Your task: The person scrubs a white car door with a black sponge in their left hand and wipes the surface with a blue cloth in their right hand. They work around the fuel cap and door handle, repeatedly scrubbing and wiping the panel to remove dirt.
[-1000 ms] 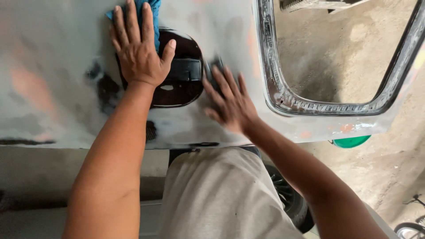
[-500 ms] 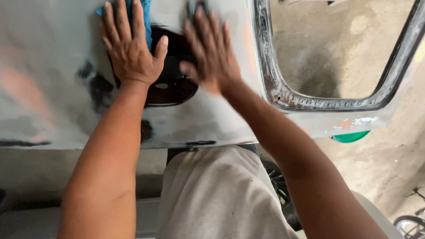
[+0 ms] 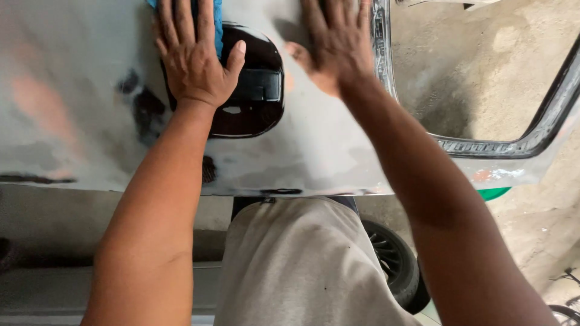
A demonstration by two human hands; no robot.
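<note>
Both hands lay open-palmed on the sanded car panel (image 3: 326,151): left hand (image 3: 196,57) over a blue cloth (image 3: 216,21) beside the dark recess (image 3: 254,96), right hand (image 3: 338,42) flat just right of it.

No packages, labels, signs or screens in view.

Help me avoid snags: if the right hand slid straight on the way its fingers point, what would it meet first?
Probably only more bare sanded panel; the right hand points toward the picture's top edge, alongside the window frame, and beyond is hidden.
</note>
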